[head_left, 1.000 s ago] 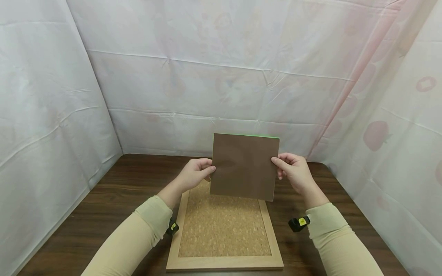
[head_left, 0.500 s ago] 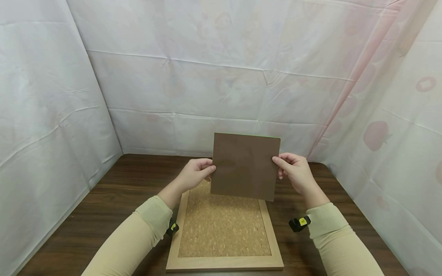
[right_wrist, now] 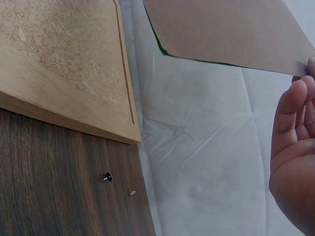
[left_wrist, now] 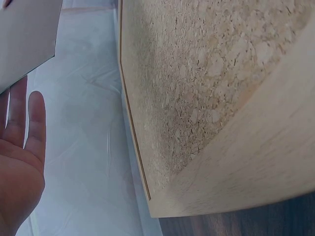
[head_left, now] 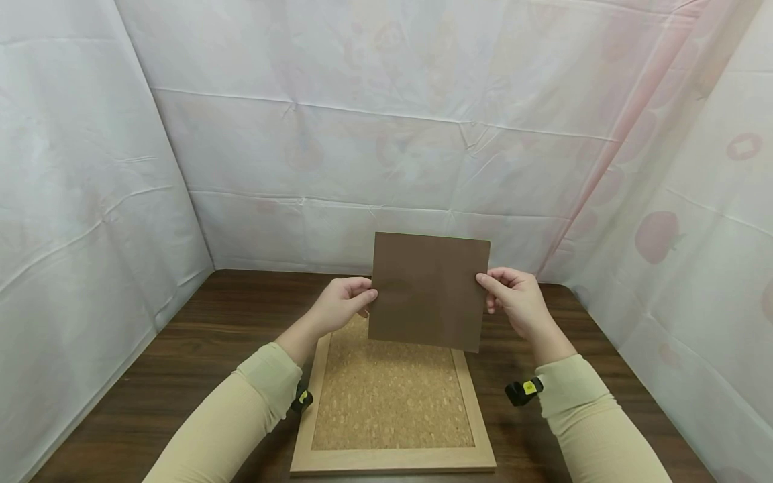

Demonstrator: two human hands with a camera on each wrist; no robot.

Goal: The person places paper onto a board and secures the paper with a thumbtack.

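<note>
A brown square card (head_left: 427, 291) with a thin green edge is held upright above the far end of a cork board (head_left: 391, 402). My left hand (head_left: 345, 303) pinches the card's left edge, thumb in front. Its right edge is pinched by my right hand (head_left: 512, 300). The right wrist view shows the card (right_wrist: 231, 32) with its green face turned away and my fingers (right_wrist: 290, 128) beside it. In the left wrist view a corner of the card (left_wrist: 24, 39) sits above my palm (left_wrist: 19, 167), and the cork board (left_wrist: 206, 88) fills the frame.
The cork board has a light wooden frame (head_left: 392, 459) and lies on a dark wooden table (head_left: 199, 349). Two small pins (right_wrist: 118, 184) lie on the table near the board's corner. White sheeting (head_left: 362, 134) walls the table on three sides.
The card has tipped slightly more upright, so less of its green top edge shows. Both hands stay where they were.
</note>
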